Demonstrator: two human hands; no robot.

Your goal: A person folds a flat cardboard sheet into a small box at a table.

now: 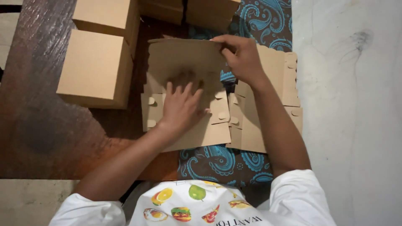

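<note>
A flat brown cardboard box blank [184, 62] lies in front of me, its far panel folded upward. My left hand [180, 106] presses flat, fingers spread, on the blank's base. My right hand [240, 56] pinches the top right edge of the raised panel. A second flat cardboard blank [272, 83] with tabs and slots lies under my right forearm, to the right of the first one.
Several assembled brown cardboard boxes [96, 67] stand at the left and along the far side on a dark wooden surface [37, 125]. A blue paisley cloth [217, 161] lies under the blanks. A pale concrete floor [351, 117] runs along the right.
</note>
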